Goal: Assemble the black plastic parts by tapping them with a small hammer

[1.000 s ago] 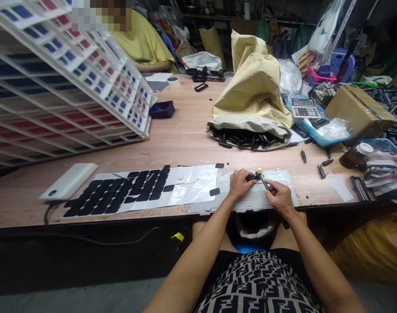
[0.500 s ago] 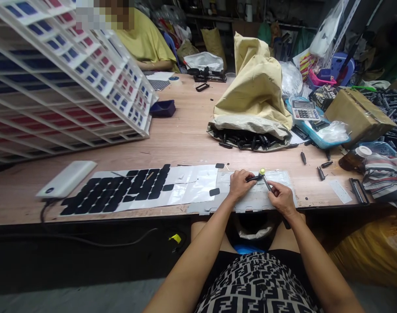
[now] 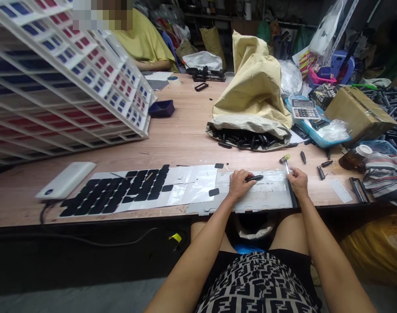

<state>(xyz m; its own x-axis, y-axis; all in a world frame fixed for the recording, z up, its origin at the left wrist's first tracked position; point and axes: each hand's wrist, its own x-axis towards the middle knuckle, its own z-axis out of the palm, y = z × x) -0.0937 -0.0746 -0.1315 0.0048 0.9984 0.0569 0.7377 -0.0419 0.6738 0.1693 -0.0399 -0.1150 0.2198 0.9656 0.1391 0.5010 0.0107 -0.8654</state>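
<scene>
My left hand [image 3: 239, 184] pinches a small black plastic part [image 3: 254, 178] down on a clear plastic sheet [image 3: 270, 191] at the table's front edge. My right hand [image 3: 298, 181] is off to the right of it and holds a thin tool with a yellow-green head [image 3: 285, 159] by its shaft, the head pointing away from me. Just left of my left hand lies a white backing sheet [image 3: 188, 182] covered with black adhesive pads [image 3: 120, 195]; two loose pads sit near my left hand.
A beige sack [image 3: 253, 87] spills black parts [image 3: 247, 140] behind my hands. A calculator [image 3: 304, 108] in a blue tray, a cardboard box [image 3: 359, 111], a white power bank [image 3: 66, 179], tilted white racks [image 3: 55, 82] and a person in yellow [image 3: 143, 41] surround the table.
My right hand has pulled the tool away from the black part and moved right and slightly away. My left hand still holds the part in place.
</scene>
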